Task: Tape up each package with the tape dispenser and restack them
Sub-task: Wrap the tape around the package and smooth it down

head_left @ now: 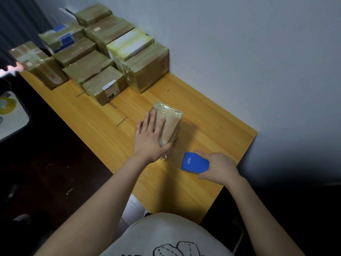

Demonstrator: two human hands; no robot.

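Head view: left hand [150, 137] lies flat, fingers straight, on the package [168, 124] at frame centre; right hand [216, 167] grips the blue dispenser [193, 162] just below-right on the table [114, 137].

A yellow wooden table [212, 117] stands against a pale wall [258, 43] — dark floor [55, 163] beside it.

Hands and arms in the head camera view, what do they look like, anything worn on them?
The left hand and right hand are bare: no gloves, rings, watch or bracelet show. The left arm and right arm are uncovered too, no sleeve in view. The person wears a pale grey shirt with a black outline drawing.
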